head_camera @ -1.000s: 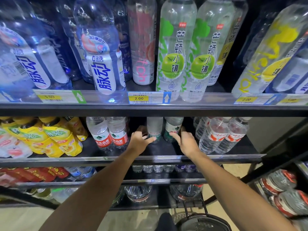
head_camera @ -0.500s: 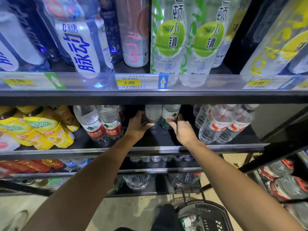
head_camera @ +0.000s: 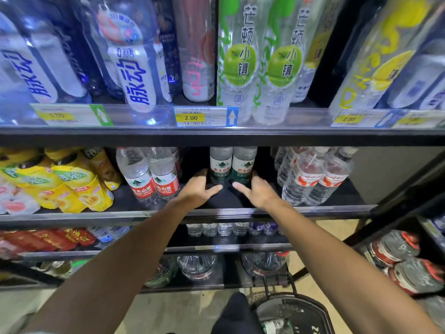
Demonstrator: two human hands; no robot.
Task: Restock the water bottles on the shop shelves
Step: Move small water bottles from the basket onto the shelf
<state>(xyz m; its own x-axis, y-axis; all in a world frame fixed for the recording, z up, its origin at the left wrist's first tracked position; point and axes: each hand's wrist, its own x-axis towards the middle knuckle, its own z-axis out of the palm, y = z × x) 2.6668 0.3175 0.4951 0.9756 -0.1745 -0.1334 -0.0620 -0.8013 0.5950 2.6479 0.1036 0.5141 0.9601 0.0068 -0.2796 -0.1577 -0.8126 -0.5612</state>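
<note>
Middle shelf (head_camera: 313,209), left to right, all relative to the two hands in the centre gap.

Far left of the left hand: yellow drink pouches (head_camera: 72,186), packed at the shelf's left end. Between them and the left hand, just left of it: two red-label water bottles (head_camera: 154,179), upright, side by side, not touched by the hand.

Left hand (head_camera: 199,191): reaches in over the shelf lip, fingers curled around the left side of the left green-label bottle (head_camera: 220,166), thumb pointing inward in front of its base. Fingertips go behind the bottle, so contact on the far side can't be confirmed. Hand is open-cupped, not clenched.

Green-label bottles: two, upright, touching each other, set back from the shelf front, between the two hands. Right one (head_camera: 243,166) sits directly beside the left.

Right hand (head_camera: 258,191): mirror pose, fingers wrapped on the right side of the right green-label bottle, thumb pointing inward toward the left thumb; the thumbs are near, not touching. Whether either hand is squeezing: cannot tell.

Right of the right hand: cluster of clear bottles with red-and-white labels (head_camera: 315,177), upright, clear of the hand.

Above both hands: upper shelf with green-apple bottles (head_camera: 260,63) and a yellow price tag (head_camera: 190,117) reading 2.00.

Below the right forearm: black basket (head_camera: 296,314) on the floor, a bottle visible inside.
</note>
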